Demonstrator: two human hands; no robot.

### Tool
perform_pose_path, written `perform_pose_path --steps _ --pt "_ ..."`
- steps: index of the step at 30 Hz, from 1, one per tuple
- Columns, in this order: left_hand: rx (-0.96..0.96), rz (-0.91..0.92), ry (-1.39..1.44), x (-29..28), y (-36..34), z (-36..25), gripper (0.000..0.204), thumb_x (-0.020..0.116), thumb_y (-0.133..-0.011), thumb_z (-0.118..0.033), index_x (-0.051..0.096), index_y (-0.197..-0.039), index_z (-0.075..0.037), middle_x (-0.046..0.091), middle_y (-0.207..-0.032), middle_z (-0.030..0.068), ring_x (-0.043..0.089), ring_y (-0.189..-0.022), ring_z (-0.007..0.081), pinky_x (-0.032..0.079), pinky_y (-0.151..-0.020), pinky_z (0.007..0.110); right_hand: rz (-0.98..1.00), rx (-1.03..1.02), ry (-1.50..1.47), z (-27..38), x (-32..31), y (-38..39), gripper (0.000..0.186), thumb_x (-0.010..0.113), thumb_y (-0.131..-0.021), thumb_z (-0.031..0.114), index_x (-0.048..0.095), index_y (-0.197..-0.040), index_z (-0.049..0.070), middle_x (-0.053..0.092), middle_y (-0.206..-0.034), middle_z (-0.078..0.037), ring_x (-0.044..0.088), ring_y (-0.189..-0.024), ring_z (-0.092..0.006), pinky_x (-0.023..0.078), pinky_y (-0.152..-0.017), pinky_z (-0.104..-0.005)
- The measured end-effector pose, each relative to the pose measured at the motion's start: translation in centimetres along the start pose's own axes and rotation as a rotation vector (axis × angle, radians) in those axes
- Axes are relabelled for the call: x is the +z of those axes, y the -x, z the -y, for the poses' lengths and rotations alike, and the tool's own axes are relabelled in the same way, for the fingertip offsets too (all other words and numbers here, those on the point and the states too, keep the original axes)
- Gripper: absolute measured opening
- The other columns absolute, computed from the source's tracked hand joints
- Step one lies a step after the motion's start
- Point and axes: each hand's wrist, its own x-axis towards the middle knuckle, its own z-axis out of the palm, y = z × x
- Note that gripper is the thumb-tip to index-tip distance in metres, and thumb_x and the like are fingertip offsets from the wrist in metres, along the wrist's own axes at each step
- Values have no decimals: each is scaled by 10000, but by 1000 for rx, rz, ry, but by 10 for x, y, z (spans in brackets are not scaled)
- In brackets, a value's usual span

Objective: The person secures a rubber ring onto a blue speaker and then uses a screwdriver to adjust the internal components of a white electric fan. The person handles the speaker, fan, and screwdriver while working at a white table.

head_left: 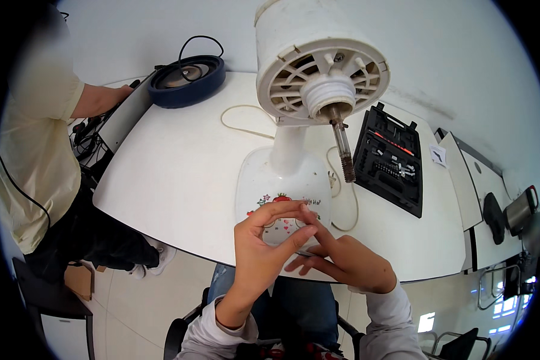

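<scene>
Over the front of the table, my left hand (263,245) is held in an open curve, its thumb apart from its bent fingers. My right hand (359,263) meets it, one finger reaching up to the left fingertips. A thin greyish edge shows among the lower right fingers; I cannot make out what it is. Just beyond my hands stands a white pedestal fan without blades or grille. Its motor housing (276,78) leans over the table, with a rusty threaded shaft (342,150) pointing down toward me. My hands partly cover its printed base (255,174).
An open black tool case (396,159) with sockets and bits lies to the right. At the back left sits a round dark-blue device (189,90) with a black cable. White cord (357,207) loops around the base. A person (48,150) stands at the left. A metal kettle (521,210) is far right.
</scene>
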Motion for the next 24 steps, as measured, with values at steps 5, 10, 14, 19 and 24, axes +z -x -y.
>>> perform_pose_path --steps 5,10,14,19,24 --pt "-16 -22 210 -4 1 11 203 707 -779 18 641 -970 4 687 -915 111 650 -906 192 457 -926 356 40 -32 -107 -6 4 -6 765 490 -952 84 -58 -1486 112 690 -889 -117 675 -744 -251 516 -714 -339" --pt "-120 7 417 -10 0 15 157 682 -810 18 643 -962 4 683 -948 116 655 -918 209 479 -915 354 129 -38 -420 -9 10 -11 791 470 -964 78 -132 -1475 131 688 -888 -122 677 -751 -225 515 -730 -319" --pt "-162 24 510 -18 0 22 160 674 -823 9 651 -981 2 685 -968 119 658 -933 212 498 -891 334 197 -4 -585 -9 11 -15 798 443 -976 75 -180 -1466 172 681 -884 -147 673 -753 -224 519 -734 -320" --pt "-166 17 521 -21 1 27 167 672 -828 2 664 -995 -3 688 -979 122 656 -939 195 498 -893 326 256 6 -666 -6 10 -16 809 417 -982 65 -224 -1450 221 668 -880 -179 668 -743 -239 524 -711 -316" --pt "-152 33 519 -22 1 33 198 677 -827 -5 657 -1023 -2 677 -1036 128 647 -967 186 487 -908 317 325 -73 -818 -16 9 -16 805 390 -985 64 -251 -1437 240 656 -879 -217 670 -748 -261 527 -699 -315"
